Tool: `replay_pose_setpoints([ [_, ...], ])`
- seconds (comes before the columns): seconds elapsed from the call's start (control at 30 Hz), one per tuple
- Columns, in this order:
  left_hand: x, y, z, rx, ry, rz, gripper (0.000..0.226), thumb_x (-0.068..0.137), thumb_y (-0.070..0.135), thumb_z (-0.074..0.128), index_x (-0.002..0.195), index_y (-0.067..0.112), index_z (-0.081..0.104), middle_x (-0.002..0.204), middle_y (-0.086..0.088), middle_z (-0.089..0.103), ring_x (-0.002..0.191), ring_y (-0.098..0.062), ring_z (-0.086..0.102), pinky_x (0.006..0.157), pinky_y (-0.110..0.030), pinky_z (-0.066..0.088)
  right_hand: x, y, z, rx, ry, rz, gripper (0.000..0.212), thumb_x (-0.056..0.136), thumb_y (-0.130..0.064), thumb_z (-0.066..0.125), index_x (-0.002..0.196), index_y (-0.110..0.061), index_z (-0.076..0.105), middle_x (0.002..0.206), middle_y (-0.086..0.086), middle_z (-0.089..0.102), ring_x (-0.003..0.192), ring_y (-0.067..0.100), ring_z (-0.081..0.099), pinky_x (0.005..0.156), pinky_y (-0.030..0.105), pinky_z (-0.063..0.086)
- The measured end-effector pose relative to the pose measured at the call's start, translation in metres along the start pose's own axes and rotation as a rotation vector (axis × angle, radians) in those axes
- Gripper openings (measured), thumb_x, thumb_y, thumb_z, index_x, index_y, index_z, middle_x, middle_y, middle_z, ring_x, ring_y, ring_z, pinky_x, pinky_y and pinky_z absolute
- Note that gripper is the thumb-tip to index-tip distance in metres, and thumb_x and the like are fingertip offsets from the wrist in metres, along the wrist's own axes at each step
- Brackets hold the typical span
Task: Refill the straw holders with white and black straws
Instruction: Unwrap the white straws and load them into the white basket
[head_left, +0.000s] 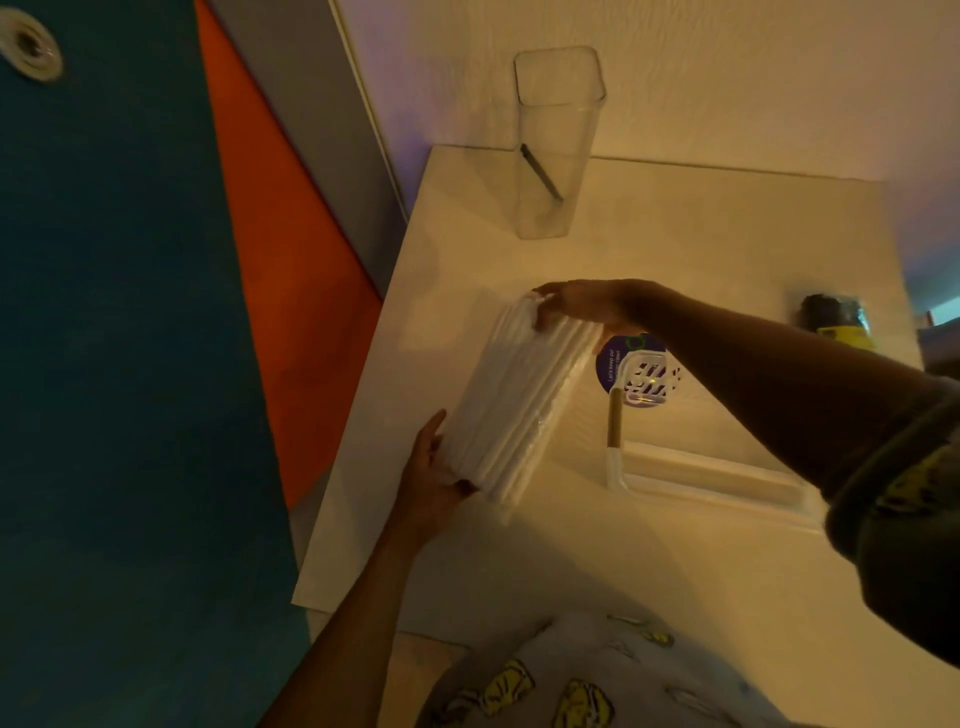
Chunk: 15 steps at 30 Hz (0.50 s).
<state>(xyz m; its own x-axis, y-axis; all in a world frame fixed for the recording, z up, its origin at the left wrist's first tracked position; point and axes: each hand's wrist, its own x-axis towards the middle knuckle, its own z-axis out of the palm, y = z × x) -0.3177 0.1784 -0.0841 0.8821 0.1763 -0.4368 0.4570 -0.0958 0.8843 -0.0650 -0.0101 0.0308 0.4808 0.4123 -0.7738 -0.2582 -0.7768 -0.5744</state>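
Both hands on the white straws (511, 400), centre frame, bundle tilted just above the bench (675, 270). Left hand (434, 475) cups the near end, fingers wrapped under. Right hand (589, 306) pinches the far end. Clear holder (553, 150) upright at top centre w/ one black straw (543, 172) leaning inside.
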Motion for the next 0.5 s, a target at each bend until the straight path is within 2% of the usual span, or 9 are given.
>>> replay_pose_setpoints([
  [0.1, -0.021, -0.001, -0.016, -0.1, -0.023, -0.008, 0.077, 0.08, 0.011, 0.075, 0.145, 0.027, 0.037, 0.132, 0.009, 0.054, 0.122, -0.013, 0.055, 0.086, -0.028, 0.055, -0.018, 0.001, 0.014, 0.119, 0.008, 0.095, 0.043, 0.087, -0.032, 0.061, 0.127, -0.02, 0.051, 0.124, 0.013, 0.052, 0.11, 0.032, 0.054, 0.094, 0.048, 0.052],
  [0.2, -0.042, -0.003, -0.026, -0.216, 0.014, -0.035, 0.073, 0.078, 0.045, 0.07, 0.143, 0.028, 0.041, 0.132, 0.011, 0.055, 0.12, -0.01, 0.057, 0.087, -0.027, 0.055, -0.034, 0.006, 0.027, 0.25, -0.007, 0.177, 0.036, 0.089, -0.033, 0.059, 0.116, -0.009, 0.054, 0.105, 0.015, 0.055, 0.092, 0.03, 0.059, 0.089, 0.043, 0.056],
  [0.23, -0.049, -0.005, -0.029, -0.232, 0.044, -0.04, 0.065, 0.083, 0.047, 0.063, 0.142, 0.028, 0.043, 0.133, 0.01, 0.054, 0.117, -0.008, 0.058, 0.086, -0.026, 0.055, -0.038, 0.007, 0.033, 0.282, -0.03, 0.203, 0.037, 0.09, -0.033, 0.058, 0.114, -0.005, 0.054, 0.102, 0.018, 0.056, 0.092, 0.034, 0.062, 0.09, 0.044, 0.056],
  [0.3, -0.057, -0.009, -0.029, -0.283, 0.126, -0.063, 0.039, 0.099, 0.03, 0.045, 0.138, 0.027, 0.048, 0.137, 0.004, 0.053, 0.113, -0.008, 0.06, 0.08, -0.021, 0.055, -0.047, 0.009, 0.045, 0.335, -0.095, 0.271, 0.043, 0.093, -0.034, 0.052, 0.115, 0.002, 0.053, 0.104, 0.023, 0.057, 0.096, 0.045, 0.065, 0.083, 0.043, 0.06],
  [0.37, -0.066, -0.018, -0.026, -0.386, 0.277, -0.134, 0.038, 0.104, 0.013, 0.037, 0.139, 0.019, 0.046, 0.142, -0.007, 0.048, 0.114, -0.021, 0.057, 0.075, -0.018, 0.054, -0.055, 0.013, 0.059, 0.39, -0.168, 0.343, 0.047, 0.097, -0.036, 0.045, 0.115, 0.007, 0.049, 0.111, 0.028, 0.056, 0.1, 0.054, 0.063, 0.064, 0.038, 0.063],
  [0.43, -0.076, -0.02, -0.02, -0.539, 0.469, -0.214, 0.04, 0.106, 0.016, 0.033, 0.145, 0.012, 0.039, 0.144, -0.017, 0.045, 0.113, -0.03, 0.053, 0.079, -0.03, 0.053, -0.061, 0.019, 0.078, 0.449, -0.214, 0.398, 0.045, 0.101, -0.035, 0.039, 0.113, 0.007, 0.047, 0.118, 0.03, 0.054, 0.108, 0.057, 0.058, 0.058, 0.037, 0.062],
  [0.5, -0.083, -0.018, -0.017, -0.61, 0.595, -0.204, 0.041, 0.106, 0.03, 0.031, 0.144, 0.018, 0.04, 0.138, -0.018, 0.05, 0.105, -0.03, 0.056, 0.082, -0.042, 0.051, -0.063, 0.027, 0.094, 0.483, -0.228, 0.434, 0.044, 0.101, -0.034, 0.038, 0.114, 0.007, 0.046, 0.121, 0.03, 0.054, 0.112, 0.057, 0.057, 0.063, 0.037, 0.061],
])
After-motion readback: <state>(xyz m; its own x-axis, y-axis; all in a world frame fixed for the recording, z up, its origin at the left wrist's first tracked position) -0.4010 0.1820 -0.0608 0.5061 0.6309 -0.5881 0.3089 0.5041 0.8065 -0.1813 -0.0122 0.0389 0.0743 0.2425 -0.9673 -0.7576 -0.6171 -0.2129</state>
